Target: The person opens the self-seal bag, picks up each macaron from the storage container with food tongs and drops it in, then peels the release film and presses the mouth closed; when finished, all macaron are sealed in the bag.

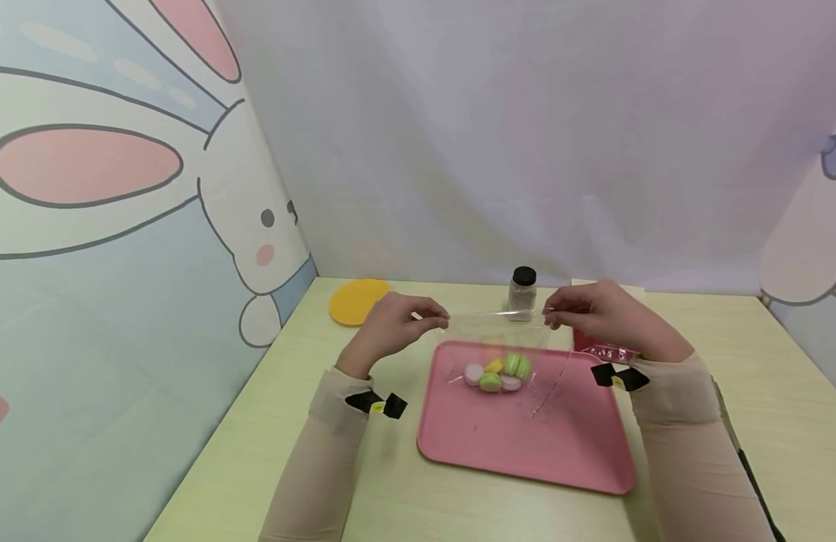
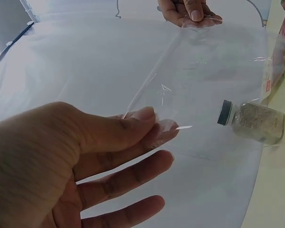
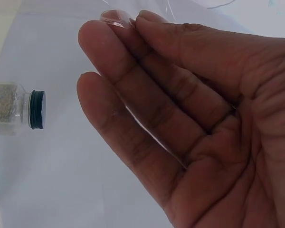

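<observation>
My left hand and right hand each pinch a top corner of a clear plastic bag, stretched between them above the pink tray. In the left wrist view, thumb and forefinger grip the bag while the other fingers stay loose. The right wrist view shows thumb and fingertip pinching a bit of its film. Several macarons, including a green one, a white one and a yellow one, appear through or below the film. I cannot tell whether they lie inside the bag.
Behind the tray stands a clear jar with a black lid. A yellow disc lies at the back left of the table. Partly covered by my right hand and forearm is a red packet. A pale curtain hangs behind.
</observation>
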{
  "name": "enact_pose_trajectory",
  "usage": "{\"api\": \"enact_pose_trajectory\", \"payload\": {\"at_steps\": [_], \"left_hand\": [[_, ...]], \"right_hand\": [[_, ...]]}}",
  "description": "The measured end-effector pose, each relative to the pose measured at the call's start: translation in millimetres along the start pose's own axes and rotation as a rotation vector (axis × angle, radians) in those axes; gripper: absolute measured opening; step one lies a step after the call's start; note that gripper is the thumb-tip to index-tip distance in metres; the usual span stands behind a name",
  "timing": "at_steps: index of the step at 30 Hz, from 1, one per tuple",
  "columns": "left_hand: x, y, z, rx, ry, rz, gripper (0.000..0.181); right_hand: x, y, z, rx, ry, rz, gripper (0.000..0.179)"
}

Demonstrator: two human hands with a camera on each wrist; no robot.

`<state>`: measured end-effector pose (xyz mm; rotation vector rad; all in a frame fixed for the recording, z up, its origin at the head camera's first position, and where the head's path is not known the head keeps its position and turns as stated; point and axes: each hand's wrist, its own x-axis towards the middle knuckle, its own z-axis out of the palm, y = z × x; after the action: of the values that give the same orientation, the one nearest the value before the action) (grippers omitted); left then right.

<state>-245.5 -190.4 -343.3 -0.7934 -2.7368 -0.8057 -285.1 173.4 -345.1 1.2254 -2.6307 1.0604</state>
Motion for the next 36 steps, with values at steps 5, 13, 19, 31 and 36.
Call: {"api": "enact_pose_trajectory", "payload": {"at_steps": [5, 13, 19, 31, 36], "left_hand": [[-2.1, -0.7, -6.2, -0.018, 0.033, 0.023, 0.011], [-6.9, 1.8, -23.8, -0.059, 0.149, 0.066, 0.006], [-10.8, 0.3, -39.3, -0.094, 0.201, 0.052, 0.005], [-40.4, -18.6, -73.8, -0.163, 0.225, -0.08, 0.007], [-55.8, -22.0, -90.5, -0.251, 0.131, -0.138, 0.008]], "right_hand": [[1.3, -3, 0, 0.011, 0.022, -0.056, 0.015], [5.1, -14, 4, 0.075, 0.107, -0.205, 0.019], [12.6, -22, 14, 0.103, 0.192, -0.342, 0.033], [48.5, -42, 60, 0.165, 0.261, -0.435, 0.024], [58.6, -49, 76, 0.204, 0.24, -0.438, 0.017]]}}
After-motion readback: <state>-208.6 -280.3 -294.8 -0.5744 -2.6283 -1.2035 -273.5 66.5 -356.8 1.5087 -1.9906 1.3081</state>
